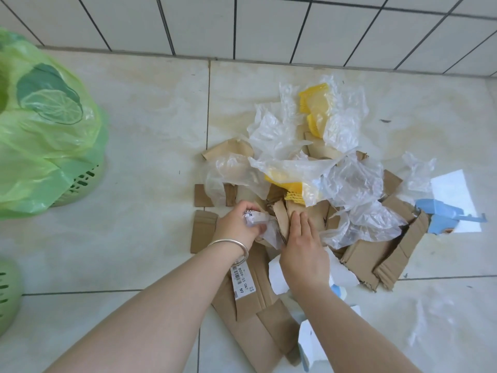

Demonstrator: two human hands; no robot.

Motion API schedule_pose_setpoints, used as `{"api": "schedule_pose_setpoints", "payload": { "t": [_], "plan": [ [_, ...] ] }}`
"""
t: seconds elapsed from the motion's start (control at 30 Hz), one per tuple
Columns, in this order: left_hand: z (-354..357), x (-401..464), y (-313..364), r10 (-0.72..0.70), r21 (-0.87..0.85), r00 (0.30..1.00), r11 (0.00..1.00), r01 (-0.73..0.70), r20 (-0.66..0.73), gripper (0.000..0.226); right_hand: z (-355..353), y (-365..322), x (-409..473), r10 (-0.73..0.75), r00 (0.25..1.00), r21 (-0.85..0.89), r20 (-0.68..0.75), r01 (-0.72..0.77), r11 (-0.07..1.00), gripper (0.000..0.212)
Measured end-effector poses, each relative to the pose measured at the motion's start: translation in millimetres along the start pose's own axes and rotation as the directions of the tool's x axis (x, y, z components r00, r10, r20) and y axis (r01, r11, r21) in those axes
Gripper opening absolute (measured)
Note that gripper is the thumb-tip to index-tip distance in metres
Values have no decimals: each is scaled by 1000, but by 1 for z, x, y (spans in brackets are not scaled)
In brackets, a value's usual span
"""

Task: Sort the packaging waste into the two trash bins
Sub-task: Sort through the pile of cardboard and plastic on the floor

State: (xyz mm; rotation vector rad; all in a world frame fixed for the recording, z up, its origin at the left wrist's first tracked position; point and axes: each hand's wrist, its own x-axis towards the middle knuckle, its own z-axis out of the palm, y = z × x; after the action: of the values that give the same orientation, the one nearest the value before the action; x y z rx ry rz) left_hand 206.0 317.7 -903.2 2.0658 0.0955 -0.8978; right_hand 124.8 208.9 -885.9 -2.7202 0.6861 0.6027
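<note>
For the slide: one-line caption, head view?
Left hand grips crumpled plastic, right hand rests on cardboard pile; green bin waits.

At the centre of the frame a pile of torn cardboard (376,254), clear plastic bags (349,189) and yellow foam netting (314,109) lies on the tiled floor (150,130). The left hand (239,224) grips a crumpled white wrapper (255,219); the right hand (304,249) rests flat on the cardboard beside it. A green bin (80,184) lined with a green bag (45,125) stands at the left edge.

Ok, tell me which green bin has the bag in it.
The upper bin, at the left edge near the wall: a green bag is draped over it. The lower bin shows none.
</note>
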Motion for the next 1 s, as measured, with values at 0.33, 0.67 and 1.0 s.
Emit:
{"api": "schedule_pose_setpoints", "payload": {
  "t": [0.33, 0.67, 1.0],
  "plan": [
    [-46, -59, 42, 47, 109, 997, 993, -40, -62, 24, -95, -24, -42, -40, 996, -217, -74, 23, 976, 31],
    [-129, -163, 80, 152, -4, 968, 988, -156, -201, 29, -196, -43, -117, 161, 976, 370, -143, -98, 924, 28],
    [-236, -279, 57, 204, -17, 882, 972, -234, -425, 29, -232, -148, -200, 77, 988, 745, -133, 49, 666, 12]
  ]
}}
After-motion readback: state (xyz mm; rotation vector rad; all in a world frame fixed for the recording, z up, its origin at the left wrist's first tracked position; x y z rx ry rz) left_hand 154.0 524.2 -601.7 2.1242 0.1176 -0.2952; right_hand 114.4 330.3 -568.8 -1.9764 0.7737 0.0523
